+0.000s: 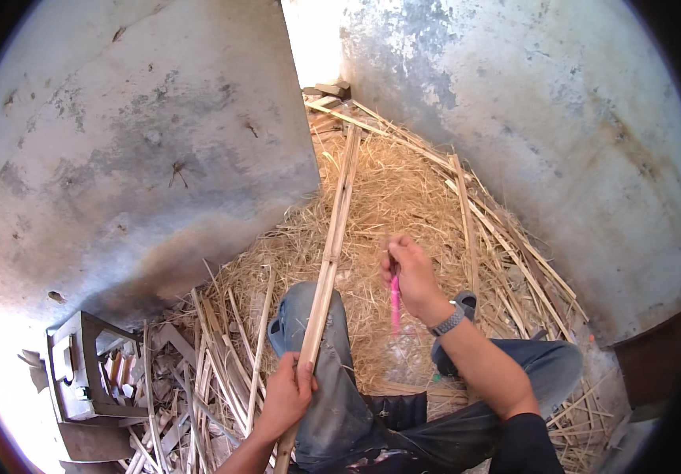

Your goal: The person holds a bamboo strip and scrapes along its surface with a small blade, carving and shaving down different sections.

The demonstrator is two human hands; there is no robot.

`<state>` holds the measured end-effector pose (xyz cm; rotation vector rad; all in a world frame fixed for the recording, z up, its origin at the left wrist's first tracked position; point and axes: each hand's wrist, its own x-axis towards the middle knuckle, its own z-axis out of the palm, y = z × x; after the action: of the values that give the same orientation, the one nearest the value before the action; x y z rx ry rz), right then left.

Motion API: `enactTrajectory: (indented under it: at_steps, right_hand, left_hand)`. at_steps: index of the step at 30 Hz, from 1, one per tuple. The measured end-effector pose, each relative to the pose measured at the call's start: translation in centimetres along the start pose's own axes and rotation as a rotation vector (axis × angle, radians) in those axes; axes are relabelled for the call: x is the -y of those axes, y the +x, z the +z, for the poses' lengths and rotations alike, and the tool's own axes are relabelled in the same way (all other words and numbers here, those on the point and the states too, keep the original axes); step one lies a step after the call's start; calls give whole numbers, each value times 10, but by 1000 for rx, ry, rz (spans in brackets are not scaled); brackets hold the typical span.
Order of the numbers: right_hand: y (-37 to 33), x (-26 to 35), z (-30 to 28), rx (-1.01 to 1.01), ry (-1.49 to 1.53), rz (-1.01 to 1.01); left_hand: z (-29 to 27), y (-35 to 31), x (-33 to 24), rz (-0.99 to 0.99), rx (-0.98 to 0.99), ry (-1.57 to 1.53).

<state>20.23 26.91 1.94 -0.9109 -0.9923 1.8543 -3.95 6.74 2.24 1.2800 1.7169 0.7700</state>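
Note:
A long split bamboo strip [329,261] slants up from my lap across my raised left knee toward the far gap between the walls. Around its lower part my left hand [290,393] is closed, the thumb on top. My right hand [413,272], with a watch on its wrist, is held to the right of the strip and apart from it. It is closed on a thin tool with a bright pink part [395,304] hanging below the fist. The tool's upper end is mostly hidden by the fingers and a little blurred, so its exact kind is unclear.
Pale shavings [388,186] cover the floor ahead. Loose bamboo strips [506,245] lie along the right wall [530,118]; more sticks [222,371] pile up at left beside a metal frame box [95,379]. Another wall [158,142] rises at left. My legs are bent in front.

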Motion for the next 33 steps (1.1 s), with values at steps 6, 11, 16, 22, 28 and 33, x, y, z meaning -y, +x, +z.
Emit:
enactTrajectory:
  at_steps: [6,11,16,22,28,33]
  right_hand:
    - [4,-44,56,-582,82,-768]
    - [-16,-143,89,-619,37,-455]
    - [2,-147,68,-497,400,-328]
    - [20,-124,-44,-208,120,172]
    - [5,-201,-73,-630,-1259,-153]
    - [12,-260,-33,-399,-1336,-365]
  left_hand:
    - [5,3,9,37,-8,-43]
    - [8,1,11,61,-17,-66]
    - [6,0,14,41,-27,-65]
    - [-6,0,32,-11,-27,-214]
    - [-19,-8,30,-69,-78,-236]
    - [-19,-13,38,-55,-164,-144]
